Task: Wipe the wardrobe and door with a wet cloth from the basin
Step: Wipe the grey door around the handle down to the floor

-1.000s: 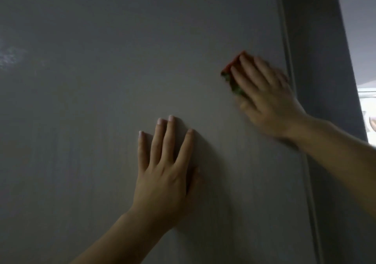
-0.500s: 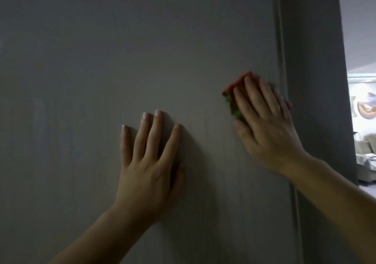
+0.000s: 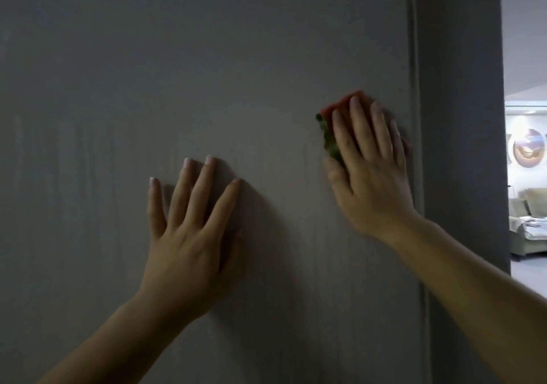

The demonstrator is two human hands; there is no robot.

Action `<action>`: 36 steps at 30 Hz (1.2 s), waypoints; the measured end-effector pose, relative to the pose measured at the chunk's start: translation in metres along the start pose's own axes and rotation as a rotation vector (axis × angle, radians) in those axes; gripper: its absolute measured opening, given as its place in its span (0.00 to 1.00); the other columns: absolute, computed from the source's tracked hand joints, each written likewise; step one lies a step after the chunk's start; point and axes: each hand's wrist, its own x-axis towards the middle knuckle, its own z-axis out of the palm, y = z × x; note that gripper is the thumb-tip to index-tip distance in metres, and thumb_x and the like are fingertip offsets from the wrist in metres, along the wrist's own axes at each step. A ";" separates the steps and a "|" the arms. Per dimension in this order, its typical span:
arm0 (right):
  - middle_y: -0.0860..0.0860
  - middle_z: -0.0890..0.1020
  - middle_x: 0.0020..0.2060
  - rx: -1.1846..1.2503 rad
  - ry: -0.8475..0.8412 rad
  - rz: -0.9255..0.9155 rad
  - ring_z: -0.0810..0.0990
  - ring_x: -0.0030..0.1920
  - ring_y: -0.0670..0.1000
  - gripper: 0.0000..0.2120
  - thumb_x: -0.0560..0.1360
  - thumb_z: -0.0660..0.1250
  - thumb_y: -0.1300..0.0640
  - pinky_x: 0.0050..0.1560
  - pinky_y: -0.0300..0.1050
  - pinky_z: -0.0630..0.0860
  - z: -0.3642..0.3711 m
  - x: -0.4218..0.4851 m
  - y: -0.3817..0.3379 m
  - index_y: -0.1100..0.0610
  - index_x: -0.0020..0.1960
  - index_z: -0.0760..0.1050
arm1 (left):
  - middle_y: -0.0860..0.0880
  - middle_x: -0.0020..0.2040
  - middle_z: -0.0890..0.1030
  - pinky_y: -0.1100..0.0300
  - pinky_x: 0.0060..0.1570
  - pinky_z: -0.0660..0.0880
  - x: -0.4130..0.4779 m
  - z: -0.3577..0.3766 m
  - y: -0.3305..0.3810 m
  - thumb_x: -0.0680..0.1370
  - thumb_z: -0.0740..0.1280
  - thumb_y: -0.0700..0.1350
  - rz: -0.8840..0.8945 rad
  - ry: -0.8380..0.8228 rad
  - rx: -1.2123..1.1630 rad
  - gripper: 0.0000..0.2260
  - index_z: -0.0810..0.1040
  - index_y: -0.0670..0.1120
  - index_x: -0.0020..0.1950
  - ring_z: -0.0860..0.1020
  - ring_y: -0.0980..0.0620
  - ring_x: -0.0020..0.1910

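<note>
Head view: left hand (image 3: 189,235) pressing flat on grey wood-grain panel (image 3: 118,88), fingers spread and straight, holding nothing. Right hand (image 3: 370,176) pressing red-green cloth (image 3: 339,108) against panel near right edge, fingers straight. Sofa (image 3: 529,230) showing far right.

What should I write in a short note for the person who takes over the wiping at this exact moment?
Left hand: open, flat on the grey panel, holding nothing.
Right hand: straight fingers press the red and green cloth on the panel, near its right edge.
Basin: not in view.
Done: wiping is under way; how much is wiped cannot be told.
Left: the rest of this panel, then the other surface of the task.
</note>
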 end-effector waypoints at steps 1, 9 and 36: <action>0.57 0.51 0.82 -0.002 0.014 0.043 0.47 0.82 0.60 0.32 0.84 0.46 0.40 0.80 0.60 0.43 0.002 0.004 -0.007 0.55 0.83 0.52 | 0.42 0.84 0.51 0.29 0.76 0.45 -0.001 0.000 -0.001 0.82 0.53 0.58 0.001 -0.003 0.002 0.30 0.61 0.47 0.82 0.45 0.39 0.83; 0.57 0.54 0.82 -0.076 -0.066 -0.337 0.51 0.81 0.63 0.32 0.84 0.46 0.39 0.80 0.63 0.49 0.005 -0.029 -0.037 0.54 0.82 0.53 | 0.41 0.83 0.54 0.33 0.77 0.52 -0.007 -0.003 -0.021 0.85 0.51 0.54 0.071 0.043 0.015 0.27 0.60 0.43 0.81 0.50 0.41 0.83; 0.57 0.54 0.82 -0.058 -0.034 -0.302 0.52 0.81 0.63 0.32 0.82 0.51 0.41 0.79 0.62 0.48 0.007 0.037 -0.122 0.53 0.83 0.53 | 0.43 0.84 0.48 0.25 0.74 0.44 -0.033 -0.015 -0.091 0.82 0.52 0.60 -0.084 -0.011 0.056 0.32 0.54 0.47 0.84 0.43 0.38 0.82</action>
